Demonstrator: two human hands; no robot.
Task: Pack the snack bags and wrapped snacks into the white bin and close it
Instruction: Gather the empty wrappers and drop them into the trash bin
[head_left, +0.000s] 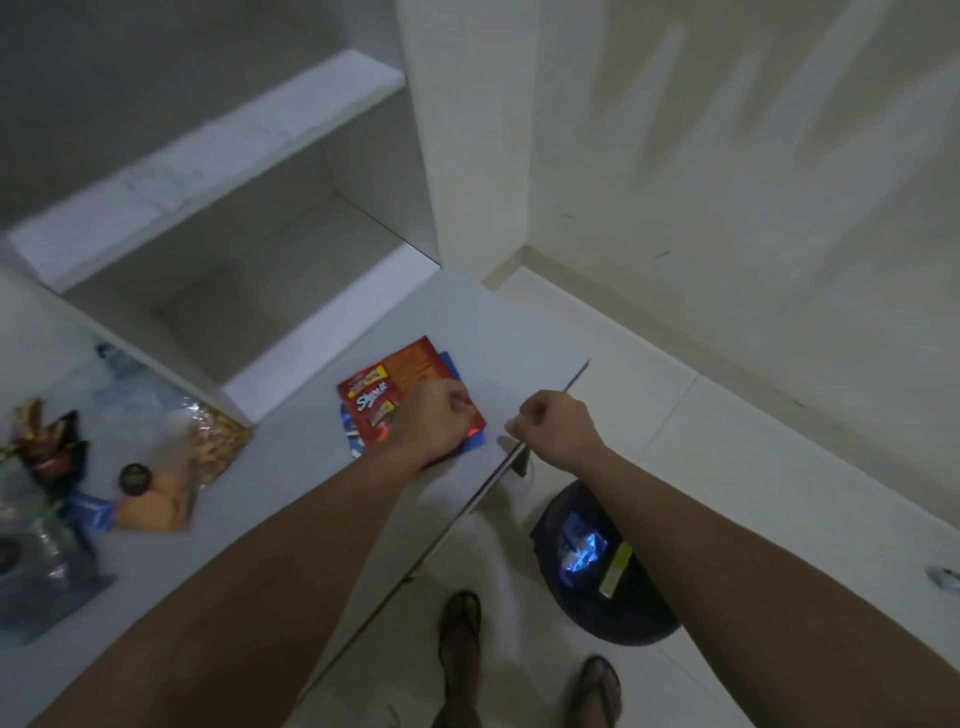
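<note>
A red snack packet (390, 385) lies flat on the white counter (498, 322), on top of a blue packet (450, 364) whose edges stick out beneath it. My left hand (439, 415) sits on the red packet's near right corner, and its curled fingers grip that corner. My right hand (553, 428) hovers at the counter's right edge with its fingers curled and nothing visible in them. No white bin is in view.
More snacks lie at the counter's left: a bag of nuts (215, 441), an orange packet (156, 506), dark wrappers (49, 447) and clear bags (36, 561). A black bin (558, 501) holding wrappers stands on the floor beside my sandalled feet (460, 623). An open shelf niche (218, 291) is behind.
</note>
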